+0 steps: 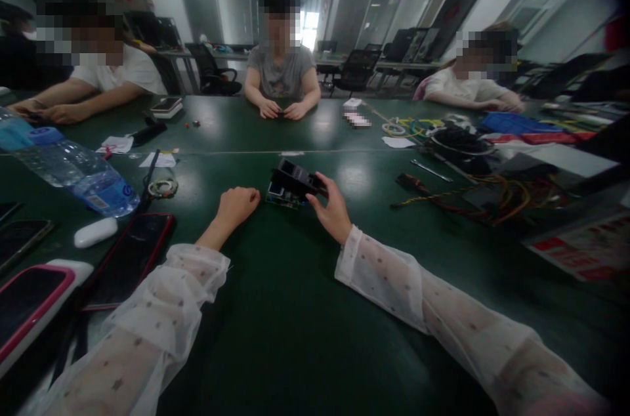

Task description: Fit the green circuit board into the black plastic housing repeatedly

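Near left edge: phones lying flat on the green surface [295, 337], one with a pink case [29, 301], one with a red rim [130, 258]; a white oval case [95, 231] just beyond them. Sheer white sleeves on both forearms. Left hand [239, 204] rests on the surface, grip clenched into a loose fist, nothing visibly held, just left of the module. Right hand [331, 206] grips a small black module [295, 180] from its right side, fingers wrapped on it; the module sits at centre on a green circuit board [280, 196], tilted up. Water bottle [73, 170] lies on its side at left. Coloured wires [492, 196] tangle at right, with a metal tool [432, 170] near them. Far side: three other people seated; the middle person's hands [282, 111] are together on the surface.
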Available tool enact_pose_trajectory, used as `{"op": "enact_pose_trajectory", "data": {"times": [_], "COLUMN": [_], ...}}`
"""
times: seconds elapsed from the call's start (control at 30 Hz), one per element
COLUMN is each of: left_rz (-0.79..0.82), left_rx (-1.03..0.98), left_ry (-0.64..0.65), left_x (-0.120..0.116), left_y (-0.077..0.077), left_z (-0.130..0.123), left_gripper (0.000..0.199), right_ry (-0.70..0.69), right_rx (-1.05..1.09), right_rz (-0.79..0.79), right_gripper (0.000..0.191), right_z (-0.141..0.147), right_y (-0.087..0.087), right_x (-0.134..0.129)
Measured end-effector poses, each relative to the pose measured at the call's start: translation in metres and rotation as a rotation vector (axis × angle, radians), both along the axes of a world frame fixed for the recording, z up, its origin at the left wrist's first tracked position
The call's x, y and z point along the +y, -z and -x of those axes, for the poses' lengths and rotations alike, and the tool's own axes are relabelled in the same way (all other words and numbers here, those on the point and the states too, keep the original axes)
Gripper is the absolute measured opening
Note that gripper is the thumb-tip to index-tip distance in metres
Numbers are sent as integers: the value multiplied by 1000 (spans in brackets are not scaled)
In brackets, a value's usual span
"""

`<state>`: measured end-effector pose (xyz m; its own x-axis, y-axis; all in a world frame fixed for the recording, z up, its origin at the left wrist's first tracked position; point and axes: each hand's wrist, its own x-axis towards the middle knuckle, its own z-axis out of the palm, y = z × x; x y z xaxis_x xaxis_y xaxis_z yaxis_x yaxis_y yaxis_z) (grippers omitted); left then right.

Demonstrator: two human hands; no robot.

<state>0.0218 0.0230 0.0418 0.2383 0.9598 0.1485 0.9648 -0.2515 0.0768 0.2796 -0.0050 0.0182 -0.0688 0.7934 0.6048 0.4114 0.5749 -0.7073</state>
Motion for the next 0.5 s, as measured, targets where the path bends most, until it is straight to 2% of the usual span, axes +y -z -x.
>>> {"op": "enact_pose_trajectory", "data": {"times": [0.5], "left_rz": [14], "left_rx": [-3], "left_ry": [-3], "left_x": [0], "left_y": [0], "left_z": [0], "left_gripper": [43], "right_ry": [-99], "right_rx": [-182], "right_rz": [40], "right_gripper": [52], "right_z": [1], "right_y": [1], "right_x": [0]}}
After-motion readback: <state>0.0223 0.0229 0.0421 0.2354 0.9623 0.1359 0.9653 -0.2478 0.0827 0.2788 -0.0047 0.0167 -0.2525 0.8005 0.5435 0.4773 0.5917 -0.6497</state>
